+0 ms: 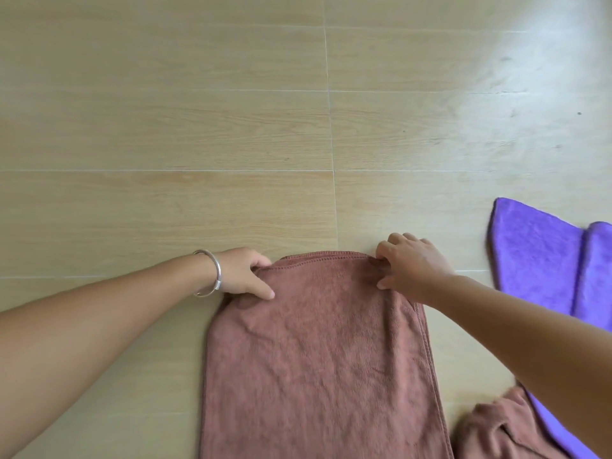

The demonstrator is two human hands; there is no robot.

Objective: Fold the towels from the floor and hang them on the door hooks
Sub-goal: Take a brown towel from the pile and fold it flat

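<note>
Closest to the person, a crumpled brown towel [496, 429] sits bunched at the lower right, partly overlapping a purple towel [543, 256] that stretches away along the right side with a fold ridge in it. In the middle, a brown towel [314, 352] lies flat on the wood-look floor [165, 127], folded double so 2 stitched edges line up at its far end. The left hand [245, 273], a silver bangle [212, 273] on its wrist, pinches the far left corner between thumb and fingers. The right hand [410, 263] pinches the far right corner, fingers curled over the edge. Beyond the hands there is only pale floor with a bright glare at the far right.
</note>
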